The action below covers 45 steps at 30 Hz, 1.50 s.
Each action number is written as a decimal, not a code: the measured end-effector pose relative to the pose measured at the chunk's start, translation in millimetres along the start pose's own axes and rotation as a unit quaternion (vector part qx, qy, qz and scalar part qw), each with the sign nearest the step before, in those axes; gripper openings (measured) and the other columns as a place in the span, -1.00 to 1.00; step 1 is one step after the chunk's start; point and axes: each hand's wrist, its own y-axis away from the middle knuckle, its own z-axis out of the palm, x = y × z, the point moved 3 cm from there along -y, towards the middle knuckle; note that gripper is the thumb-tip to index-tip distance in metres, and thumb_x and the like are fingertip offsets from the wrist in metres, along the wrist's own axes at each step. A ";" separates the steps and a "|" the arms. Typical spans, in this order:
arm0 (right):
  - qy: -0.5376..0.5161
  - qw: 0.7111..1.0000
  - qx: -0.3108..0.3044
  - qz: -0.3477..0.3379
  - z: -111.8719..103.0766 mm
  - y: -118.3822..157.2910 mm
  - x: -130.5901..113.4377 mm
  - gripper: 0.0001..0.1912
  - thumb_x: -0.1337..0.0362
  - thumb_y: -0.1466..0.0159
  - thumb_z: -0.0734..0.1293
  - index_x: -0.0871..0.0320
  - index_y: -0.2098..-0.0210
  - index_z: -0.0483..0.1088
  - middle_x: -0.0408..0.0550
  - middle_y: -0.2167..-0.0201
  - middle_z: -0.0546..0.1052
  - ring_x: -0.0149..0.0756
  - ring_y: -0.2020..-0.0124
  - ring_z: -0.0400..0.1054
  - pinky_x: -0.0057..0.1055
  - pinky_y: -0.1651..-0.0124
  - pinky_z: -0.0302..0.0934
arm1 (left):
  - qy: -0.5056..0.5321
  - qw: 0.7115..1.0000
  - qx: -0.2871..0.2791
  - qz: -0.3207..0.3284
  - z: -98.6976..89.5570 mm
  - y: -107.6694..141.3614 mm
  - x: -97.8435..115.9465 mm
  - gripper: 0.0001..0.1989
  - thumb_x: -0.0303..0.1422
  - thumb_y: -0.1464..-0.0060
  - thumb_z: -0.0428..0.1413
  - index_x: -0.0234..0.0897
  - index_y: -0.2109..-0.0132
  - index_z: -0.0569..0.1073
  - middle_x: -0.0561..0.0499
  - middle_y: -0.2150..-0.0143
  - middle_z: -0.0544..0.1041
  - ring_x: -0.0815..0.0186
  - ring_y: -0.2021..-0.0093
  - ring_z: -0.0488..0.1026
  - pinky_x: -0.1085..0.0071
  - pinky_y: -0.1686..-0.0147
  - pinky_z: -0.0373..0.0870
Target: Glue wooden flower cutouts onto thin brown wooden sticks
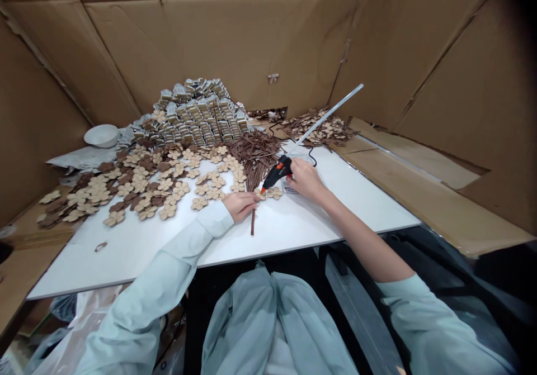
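Observation:
My right hand (307, 179) is wrapped round a black glue gun (277, 172) with a long clear glue stick (331, 111) rising out of its back. The gun's orange tip points down at a beige flower piece (260, 195) on the white board. At the left of that flower lies my left hand (241, 204), its fingers together at the flower's edge; whether they pinch anything is too small to tell. A brown strip (252, 222) extends from under the left fingertips toward the front edge. Another beige flower (274, 193) lies just right of the tip.
Beige and brown flowers (138, 182) spread over the left of the white board (293, 224). Brown strips (257, 154) are heaped behind my hands, near stacked small packets (201, 118). A white bowl (102, 135) stands back left. More brown pieces (321, 128) lie back right. Cardboard walls (243, 39) enclose the table.

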 end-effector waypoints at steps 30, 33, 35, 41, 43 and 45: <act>-0.145 0.955 0.064 0.249 3.0 41.9 126.8 -0.67 0.17 0.08 0.34 0.28 0.39 0.31 0.07 0.44 0.43 -0.18 0.38 0.31 -0.33 0.33 0.17 | 0.476 0.763 0.330 -0.289 -86.4 -32.7 -14.7 -0.74 -0.20 0.19 0.13 -0.34 0.56 0.41 0.02 0.56 0.46 0.43 0.56 0.37 0.49 0.51 0.32; -0.143 0.961 0.039 0.234 7.8 43.3 124.9 -0.68 0.14 0.07 0.34 0.26 0.43 0.31 0.05 0.46 0.42 -0.20 0.40 0.30 -0.33 0.33 0.16 | 0.494 0.742 0.332 -0.309 -87.8 -47.3 -17.5 -0.74 -0.20 0.21 0.14 -0.35 0.55 0.41 0.01 0.55 0.47 0.45 0.58 0.36 0.51 0.52 0.31; -0.132 0.963 0.029 0.235 8.9 43.3 124.5 -0.66 0.12 0.07 0.34 0.27 0.42 0.30 0.07 0.45 0.41 -0.19 0.39 0.29 -0.31 0.31 0.16 | 0.494 0.735 0.327 -0.329 -84.3 -55.4 -20.7 -0.74 -0.20 0.22 0.15 -0.36 0.53 0.42 0.00 0.52 0.49 0.47 0.59 0.36 0.52 0.53 0.30; -0.105 0.957 0.040 0.267 1.0 61.8 125.8 -0.52 0.18 0.10 0.33 0.31 0.23 0.26 0.16 0.25 0.36 -0.07 0.16 0.20 -0.22 0.15 0.09 | 0.438 0.745 0.346 -0.364 -65.9 -69.8 -32.0 -0.69 -0.14 0.25 0.15 -0.35 0.47 0.47 -0.04 0.43 0.52 0.44 0.52 0.40 0.50 0.46 0.32; -0.092 0.935 0.104 0.328 -9.6 75.2 118.0 -0.52 0.26 0.09 0.30 0.33 0.17 0.23 0.19 0.20 0.33 -0.04 0.10 0.15 -0.18 0.09 0.05 | 0.410 0.772 0.334 -0.354 -59.9 -74.4 -32.2 -0.66 -0.12 0.25 0.14 -0.36 0.46 0.49 -0.05 0.41 0.53 0.36 0.42 0.43 0.44 0.36 0.34; -0.092 0.907 0.187 0.366 -23.6 84.1 98.9 -0.59 0.30 0.06 0.26 0.33 0.20 0.25 0.19 0.22 0.34 -0.06 0.11 0.15 -0.16 0.07 0.02 | 0.372 0.805 0.322 -0.332 -55.8 -79.0 -29.3 -0.65 -0.12 0.23 0.12 -0.36 0.45 0.50 -0.07 0.37 0.53 0.28 0.28 0.44 0.38 0.21 0.32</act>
